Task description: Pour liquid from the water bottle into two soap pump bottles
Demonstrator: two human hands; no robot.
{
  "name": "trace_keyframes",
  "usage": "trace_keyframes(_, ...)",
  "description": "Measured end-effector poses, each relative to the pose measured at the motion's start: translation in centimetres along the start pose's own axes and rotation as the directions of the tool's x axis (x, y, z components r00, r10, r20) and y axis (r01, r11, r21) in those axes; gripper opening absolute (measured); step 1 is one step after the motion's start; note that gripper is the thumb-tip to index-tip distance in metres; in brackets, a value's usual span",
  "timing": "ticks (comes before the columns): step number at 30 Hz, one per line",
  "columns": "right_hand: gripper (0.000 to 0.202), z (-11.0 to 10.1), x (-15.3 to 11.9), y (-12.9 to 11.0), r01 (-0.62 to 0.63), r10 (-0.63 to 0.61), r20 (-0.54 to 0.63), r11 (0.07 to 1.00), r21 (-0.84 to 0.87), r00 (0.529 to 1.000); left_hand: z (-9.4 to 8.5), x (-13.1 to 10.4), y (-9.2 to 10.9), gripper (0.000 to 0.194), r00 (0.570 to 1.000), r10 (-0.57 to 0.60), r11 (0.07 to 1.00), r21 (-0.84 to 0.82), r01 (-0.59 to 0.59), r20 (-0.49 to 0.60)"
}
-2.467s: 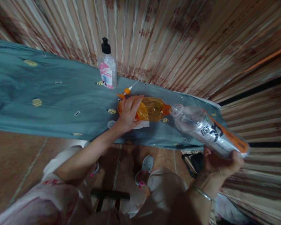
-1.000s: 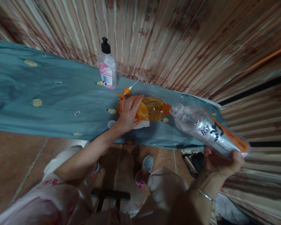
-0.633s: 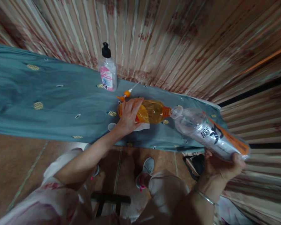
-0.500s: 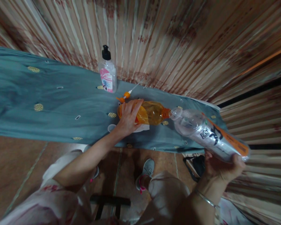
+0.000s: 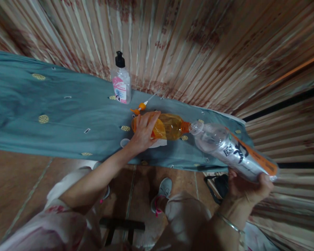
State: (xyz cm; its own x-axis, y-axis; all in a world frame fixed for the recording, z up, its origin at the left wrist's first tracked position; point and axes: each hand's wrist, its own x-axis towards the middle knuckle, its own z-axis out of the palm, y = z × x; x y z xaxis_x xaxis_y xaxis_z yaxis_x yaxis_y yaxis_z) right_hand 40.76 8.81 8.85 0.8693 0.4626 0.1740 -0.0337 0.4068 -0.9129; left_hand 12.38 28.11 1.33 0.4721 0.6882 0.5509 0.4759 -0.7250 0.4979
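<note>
My left hand point(image 5: 145, 130) is wrapped over an orange translucent bottle point(image 5: 172, 126), which lies tilted with its neck toward the right. In my right hand point(image 5: 249, 184) is the bottom end of a clear plastic bottle point(image 5: 213, 139) with an orange and silver label. The mouths of the two bottles meet, the clear one raised on the right. I cannot tell whether liquid is flowing between them. Behind my left hand lies an orange pump head point(image 5: 140, 107) with a thin tube. A small clear cap point(image 5: 125, 142) and some white paper point(image 5: 159, 143) sit beside the orange bottle.
A clear pump bottle point(image 5: 122, 83) with a black top and pink label stands at the back of the teal cloth-covered table point(image 5: 65, 115). Pleated curtain point(image 5: 151, 45) hangs right behind it. A black bag point(image 5: 221, 186) and a dark stool point(image 5: 122, 223) are below.
Almost nothing differs. Both hands hold the two bottles in the same mouth-to-mouth position, with only a very slight shift of the view.
</note>
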Motion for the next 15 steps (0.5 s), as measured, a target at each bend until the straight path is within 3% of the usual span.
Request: trace_keyframes(15,0.053,-0.11,-0.23,-0.11,-0.005,0.005,0.011,1.0,0.002,1.0,0.06,0.0,-0.03,0.09,1.0,0.021,1.0,0.015,-0.02,-0.014)
